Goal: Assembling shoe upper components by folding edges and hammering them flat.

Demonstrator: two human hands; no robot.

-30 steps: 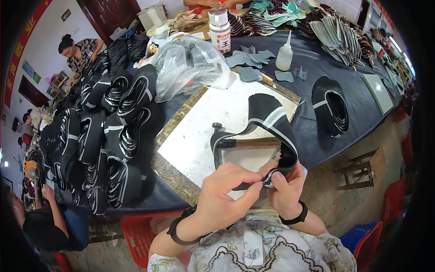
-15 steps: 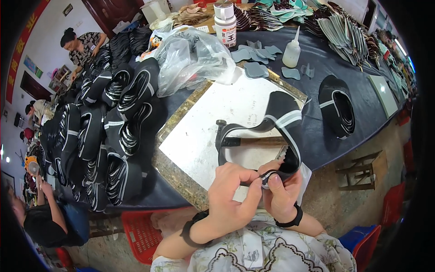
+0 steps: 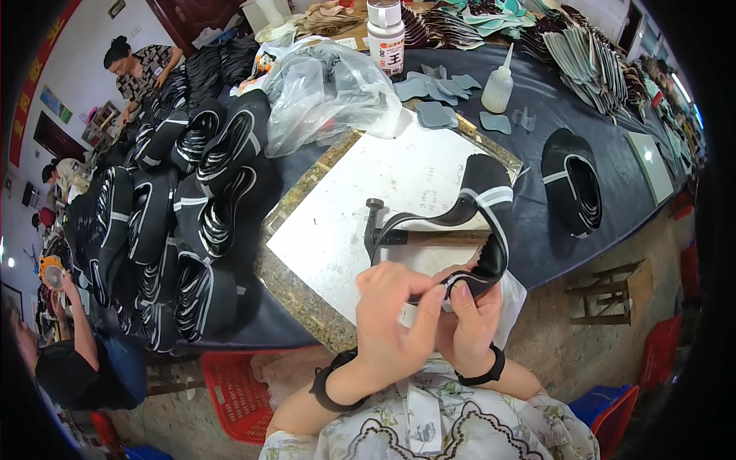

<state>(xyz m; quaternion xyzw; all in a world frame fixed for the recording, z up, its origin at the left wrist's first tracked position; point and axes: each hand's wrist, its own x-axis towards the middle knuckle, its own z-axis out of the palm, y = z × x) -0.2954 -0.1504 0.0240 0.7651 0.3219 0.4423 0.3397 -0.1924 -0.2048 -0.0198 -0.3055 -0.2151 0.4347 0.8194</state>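
Both my hands pinch the edge of a black shoe upper [image 3: 489, 184] with white trim, held just above the near side of a white work board [image 3: 322, 245]. My left hand [image 3: 395, 310] has its thumb and fingers pressed together on the upper's near edge. Close against it, my right hand [image 3: 471, 322] grips the same edge, with its thumb on top. The upper loops away from me, its toe part at the far end. Behind the loop a hammer [image 3: 425, 238] lies on the board, its head at the left and its handle partly covered by the upper.
Piled black shoe uppers [image 3: 207, 295] fill the table's left side. Farther back are a clear plastic bag [image 3: 330, 92], a white bottle [image 3: 386, 42], grey-blue pieces [image 3: 437, 115] and a squeeze bottle [image 3: 497, 86]. Another stack of uppers [image 3: 571, 184] lies right. A person [image 3: 142, 73] works far left.
The upper has tilted slightly, its toe part turning and showing less of its face. Both hands keep their pinch on the edge and have shifted only a little.
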